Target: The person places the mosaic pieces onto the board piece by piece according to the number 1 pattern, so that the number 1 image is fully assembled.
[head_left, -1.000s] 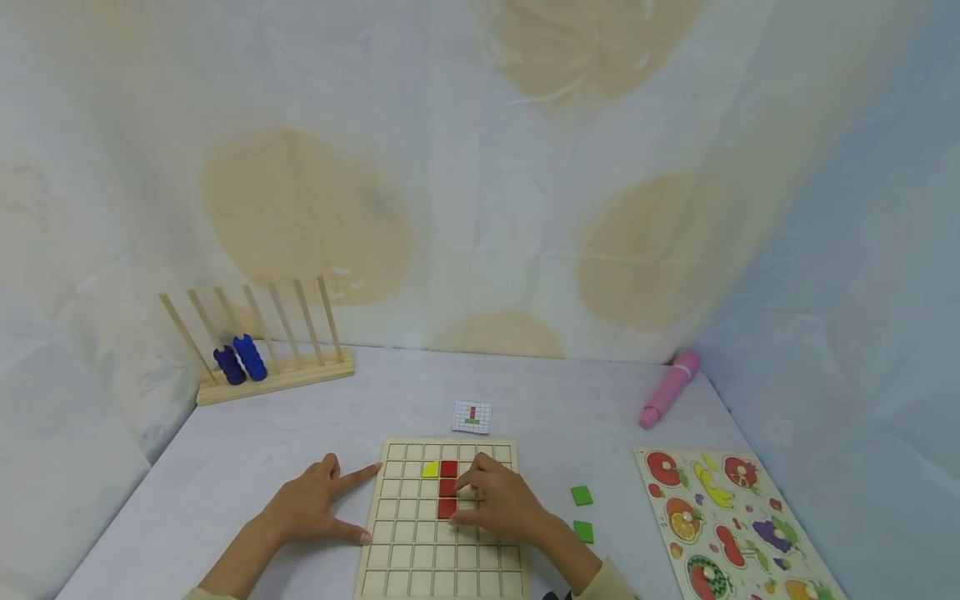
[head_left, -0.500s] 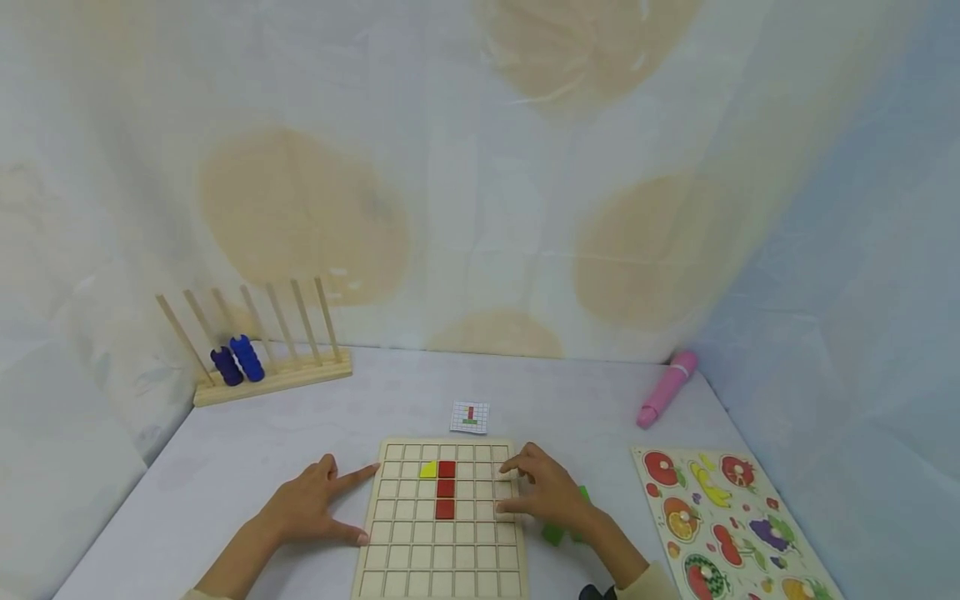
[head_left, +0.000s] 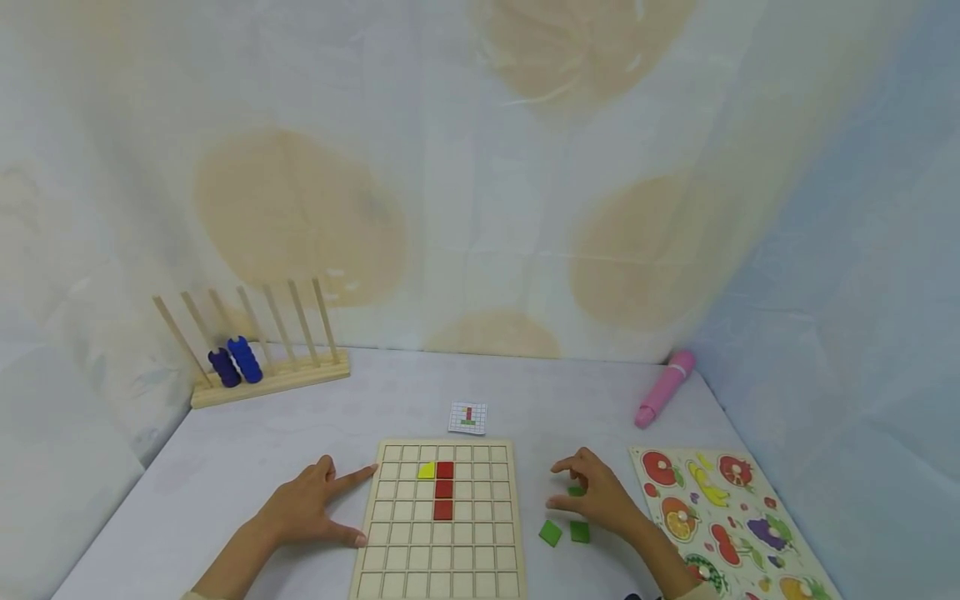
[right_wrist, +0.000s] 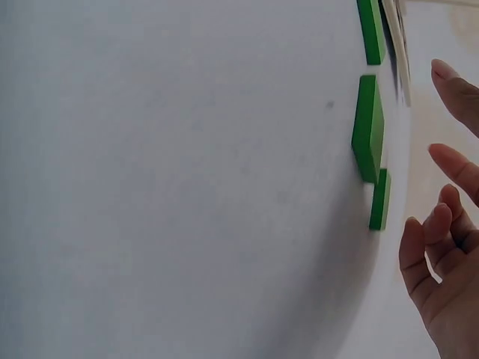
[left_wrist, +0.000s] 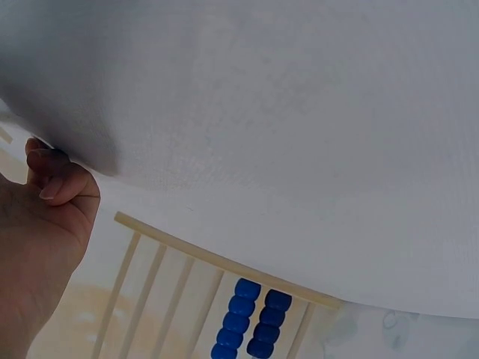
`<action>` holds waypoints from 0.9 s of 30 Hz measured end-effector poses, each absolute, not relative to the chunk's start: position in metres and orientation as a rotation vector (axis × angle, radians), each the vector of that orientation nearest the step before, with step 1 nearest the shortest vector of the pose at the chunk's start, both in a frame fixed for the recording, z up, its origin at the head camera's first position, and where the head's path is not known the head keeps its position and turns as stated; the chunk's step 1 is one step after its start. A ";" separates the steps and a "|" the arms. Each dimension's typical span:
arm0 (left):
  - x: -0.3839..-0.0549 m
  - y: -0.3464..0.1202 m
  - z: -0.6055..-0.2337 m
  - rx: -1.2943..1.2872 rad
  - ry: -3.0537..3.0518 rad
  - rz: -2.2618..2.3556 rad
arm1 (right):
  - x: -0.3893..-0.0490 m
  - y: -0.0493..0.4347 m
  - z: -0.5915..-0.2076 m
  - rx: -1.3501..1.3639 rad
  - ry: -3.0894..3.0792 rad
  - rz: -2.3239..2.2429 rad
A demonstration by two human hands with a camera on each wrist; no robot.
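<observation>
Where the work is centred, a pale wooden grid board (head_left: 398,532) lies flat on the near middle of the table (head_left: 555,400). Three red tiles (head_left: 444,490) occupy consecutive cells of one column in its far half, running from far to near. A yellow tile (head_left: 427,471) with its far left corner cut away sits in the cell immediately left of the farthest red one.

At the board's left edge, the left hand (head_left: 303,507) has its thumb and index finger spread well apart, both tips resting at the rim. To the right of the board, the right hand (head_left: 600,500) is positioned with its thumb and index finger apart. Three green tiles lie near it on the table: a near left tile (head_left: 551,533), a near right tile (head_left: 580,532), and a far tile (head_left: 576,491) seen partly hidden in the gap between thumb and index finger. Whether the fingers touch this last one cannot be told.

Just beyond the board's far edge lies a small printed card (head_left: 468,417) bearing a coloured grid pattern. A wooden peg rack (head_left: 273,382) with blue beads (head_left: 244,360) on two pegs stands far left. A pink cylindrical object (head_left: 664,390) lies far right; nearer, a fruit puzzle board (head_left: 738,508) lies at the right.
</observation>
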State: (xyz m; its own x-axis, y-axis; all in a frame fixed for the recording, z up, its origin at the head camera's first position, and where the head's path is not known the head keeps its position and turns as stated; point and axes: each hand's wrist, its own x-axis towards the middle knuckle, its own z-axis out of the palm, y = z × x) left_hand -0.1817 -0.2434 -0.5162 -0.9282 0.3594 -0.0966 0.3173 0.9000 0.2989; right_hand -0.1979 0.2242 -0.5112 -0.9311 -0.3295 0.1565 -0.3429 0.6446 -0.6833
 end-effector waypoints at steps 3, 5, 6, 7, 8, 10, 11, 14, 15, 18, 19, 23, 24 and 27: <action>-0.181 -0.244 -0.516 0.516 2.908 0.431 | -0.198 0.231 -0.512 0.539 -2.842 1.173; -0.181 -0.244 -0.516 0.513 2.905 0.438 | -0.198 0.234 -0.514 0.509 -2.859 1.175; -0.180 -0.244 -0.516 0.511 2.904 0.441 | -0.198 0.236 -0.514 0.496 -2.867 1.177; -0.180 -0.244 -0.516 0.510 2.903 0.445 | -0.198 0.238 -0.515 0.479 -2.874 1.185; -0.180 -0.244 -0.516 0.510 2.902 0.446 | -0.197 0.239 -0.515 0.467 -2.878 1.189; -0.180 -0.244 -0.515 0.511 2.903 0.448 | -0.197 0.243 -0.516 0.458 -2.884 1.188; -0.180 -0.244 -0.515 0.510 2.903 0.449 | -0.197 0.244 -0.517 0.450 -2.893 1.170; -0.180 -0.244 -0.515 0.513 2.903 0.445 | -0.195 0.248 -0.518 0.418 -2.932 1.114; -0.180 -0.244 -0.515 0.514 2.904 0.444 | -0.195 0.249 -0.518 0.407 -2.948 1.088; -0.180 -0.245 -0.515 0.527 2.909 0.438 | -0.193 0.251 -0.517 0.367 -2.970 1.017; -0.180 -0.245 -0.516 0.531 2.911 0.436 | -0.192 0.251 -0.517 0.356 -2.970 0.992; -0.181 -0.244 -0.518 0.539 2.915 0.427 | -0.189 0.253 -0.516 0.346 -2.941 0.922; -0.182 -0.244 -0.518 0.538 2.914 0.427 | -0.188 0.254 -0.515 0.349 -2.936 0.910; -0.182 -0.244 -0.517 0.539 2.914 0.423 | -0.187 0.254 -0.515 0.377 -2.936 0.879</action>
